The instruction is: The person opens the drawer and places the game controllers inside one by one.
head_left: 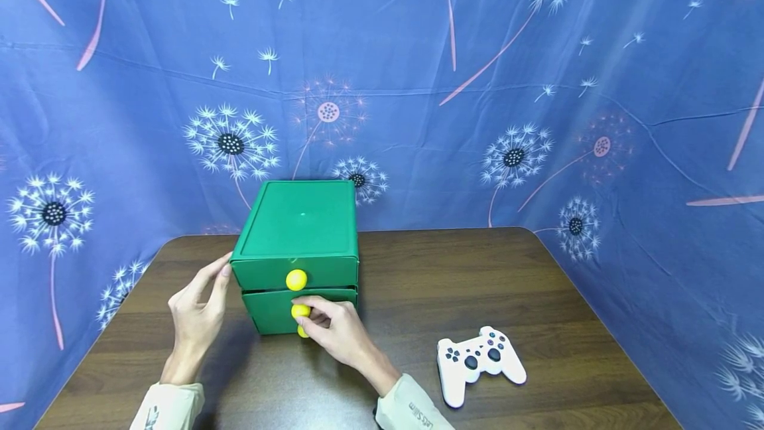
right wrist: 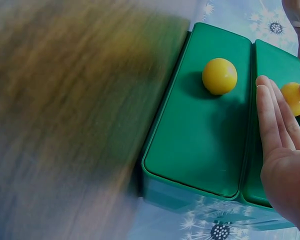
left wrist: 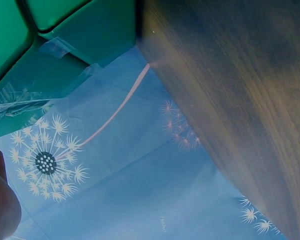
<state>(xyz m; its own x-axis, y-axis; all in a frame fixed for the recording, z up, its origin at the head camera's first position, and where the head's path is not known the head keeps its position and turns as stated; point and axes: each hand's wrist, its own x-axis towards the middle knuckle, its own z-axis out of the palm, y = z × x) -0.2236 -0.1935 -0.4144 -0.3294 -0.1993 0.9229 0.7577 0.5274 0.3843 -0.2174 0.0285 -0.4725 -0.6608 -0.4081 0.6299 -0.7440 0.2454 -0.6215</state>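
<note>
A green box with stacked drawers (head_left: 301, 217) stands toward the back left of the table, a round yellow knob on each front. My right hand (head_left: 343, 334) pinches the middle yellow knob (right wrist: 292, 99) between thumb and index finger; its other fingers stretch along the drawer front. The top knob (head_left: 296, 279) shows just above this hand, and the lowest knob (right wrist: 219, 76) sits on the bottom drawer (right wrist: 190, 150). At the box's upper left front corner, my left hand (head_left: 199, 314) rests its fingertips against the side. Only a bit of that hand (left wrist: 2, 200) appears in the left wrist view.
A white game controller (head_left: 480, 365) lies on the brown wooden table (head_left: 442, 284) at the right front. Behind the table hangs a blue cloth (head_left: 406, 144) with dandelion prints. Clear tape (left wrist: 57, 47) sticks to the side of the box.
</note>
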